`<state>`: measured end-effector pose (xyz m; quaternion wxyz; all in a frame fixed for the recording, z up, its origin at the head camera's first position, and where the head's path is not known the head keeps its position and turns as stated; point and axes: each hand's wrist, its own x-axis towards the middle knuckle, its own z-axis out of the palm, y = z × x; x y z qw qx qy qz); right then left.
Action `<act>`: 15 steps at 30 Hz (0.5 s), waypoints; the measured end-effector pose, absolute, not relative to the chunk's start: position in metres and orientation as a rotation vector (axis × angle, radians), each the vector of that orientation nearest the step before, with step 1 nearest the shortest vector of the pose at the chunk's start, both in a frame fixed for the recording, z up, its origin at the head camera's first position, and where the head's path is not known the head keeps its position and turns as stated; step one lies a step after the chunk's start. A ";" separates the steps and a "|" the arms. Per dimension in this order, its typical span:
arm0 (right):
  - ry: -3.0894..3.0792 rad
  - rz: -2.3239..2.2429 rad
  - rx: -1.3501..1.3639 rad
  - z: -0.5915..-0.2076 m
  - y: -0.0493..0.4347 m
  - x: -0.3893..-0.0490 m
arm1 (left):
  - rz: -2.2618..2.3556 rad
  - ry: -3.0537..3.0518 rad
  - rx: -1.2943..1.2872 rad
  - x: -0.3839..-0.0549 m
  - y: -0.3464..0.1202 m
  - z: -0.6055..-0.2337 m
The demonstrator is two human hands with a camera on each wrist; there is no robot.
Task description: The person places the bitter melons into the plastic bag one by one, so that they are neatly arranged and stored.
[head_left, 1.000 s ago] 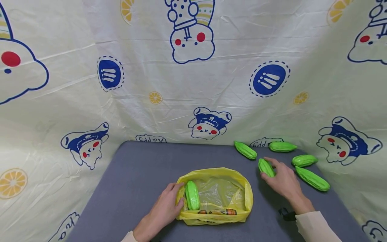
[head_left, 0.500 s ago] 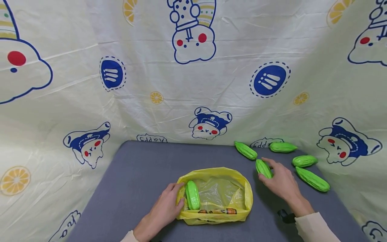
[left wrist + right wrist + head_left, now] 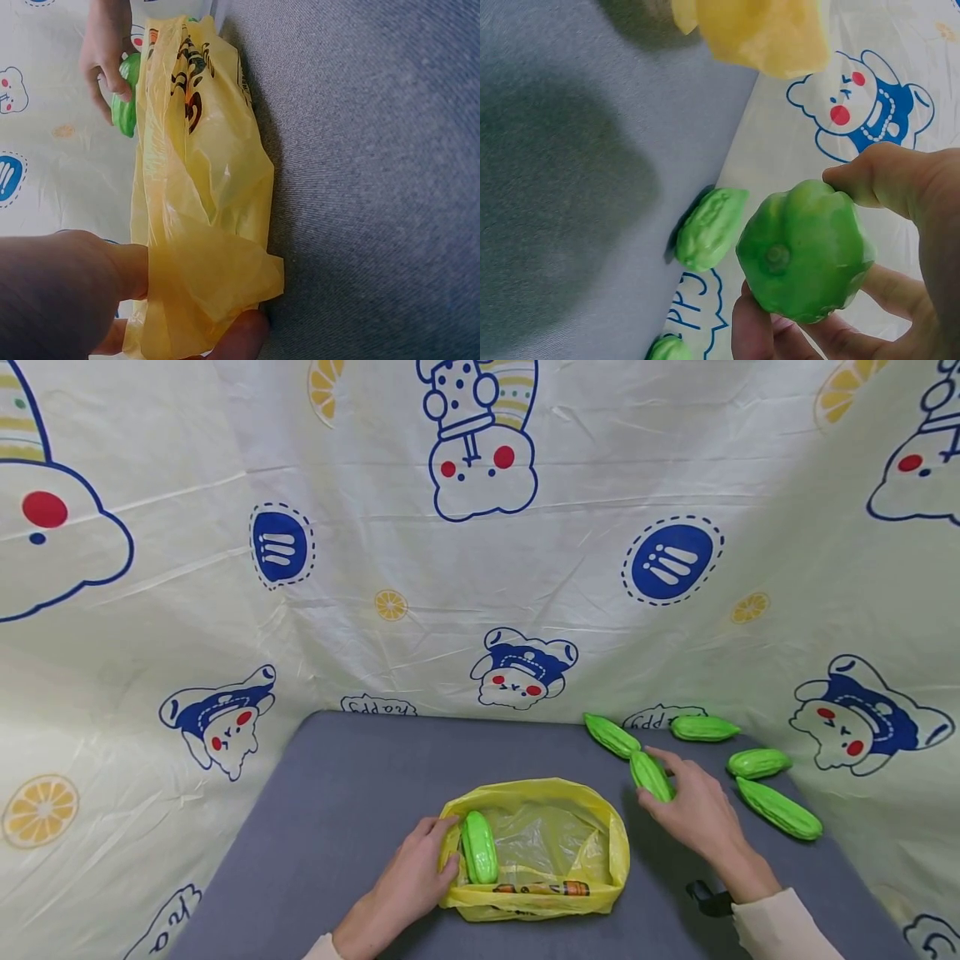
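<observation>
A yellow plastic bag (image 3: 551,906) stands with its mouth open on the grey table. My left hand (image 3: 412,872) grips the bag's left rim, and the left wrist view has the film between thumb and fingers. One green bitter melon (image 3: 480,849) lies inside the bag along its left wall. Beyond the bag's right side, my right hand (image 3: 701,810) holds another ridged bitter melon (image 3: 649,777) above the table. The right wrist view shows the lobed stem end of this held bitter melon (image 3: 802,251), with thumb and fingers around it.
Several more bitter melons lie at the table's back right: one melon (image 3: 611,735) behind the held one, one melon (image 3: 705,727) at the back edge, and two melons (image 3: 778,808) near the right edge. A printed white sheet (image 3: 570,568) hangs behind the grey table (image 3: 360,793).
My right hand has moved slightly left with the bitter melon it holds. The left hand keeps its grip on the bag, which has stayed in place.
</observation>
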<state>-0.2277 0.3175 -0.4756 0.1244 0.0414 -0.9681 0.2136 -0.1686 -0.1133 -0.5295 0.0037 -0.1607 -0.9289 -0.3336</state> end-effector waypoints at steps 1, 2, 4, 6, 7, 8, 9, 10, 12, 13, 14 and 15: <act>-2.821 0.625 0.121 -0.475 0.316 -0.228 | -1.044 -2.912 -0.503 -0.169 -0.113 -0.529; -2.818 0.626 0.120 -0.474 0.315 -0.227 | -1.044 -2.913 -0.501 -0.169 -0.113 -0.529; -2.816 0.629 0.118 -0.472 0.312 -0.227 | -1.042 -2.916 -0.497 -0.169 -0.113 -0.529; -2.814 0.630 0.117 -0.470 0.310 -0.226 | -1.042 -2.922 -0.491 -0.170 -0.113 -0.529; -2.815 0.635 0.115 -0.469 0.308 -0.226 | -1.040 -2.925 -0.487 -0.170 -0.113 -0.529; -2.816 0.636 0.111 -0.468 0.307 -0.226 | -1.041 -2.928 -0.484 -0.170 -0.113 -0.529; -2.818 0.639 0.108 -0.467 0.306 -0.226 | -1.041 -2.930 -0.482 -0.171 -0.113 -0.529; -2.819 0.641 0.106 -0.466 0.304 -0.225 | -1.041 -2.932 -0.481 -0.171 -0.113 -0.529; -2.823 0.643 0.103 -0.464 0.302 -0.225 | -1.039 -2.932 -0.480 -0.171 -0.113 -0.529; -2.825 0.648 0.104 -0.463 0.302 -0.224 | -1.036 -2.932 -0.481 -0.171 -0.113 -0.529; -2.826 0.650 0.103 -0.462 0.301 -0.224 | -1.035 -2.931 -0.483 -0.171 -0.113 -0.529; -2.827 0.651 0.103 -0.461 0.300 -0.223 | -1.032 -2.931 -0.484 -0.171 -0.113 -0.529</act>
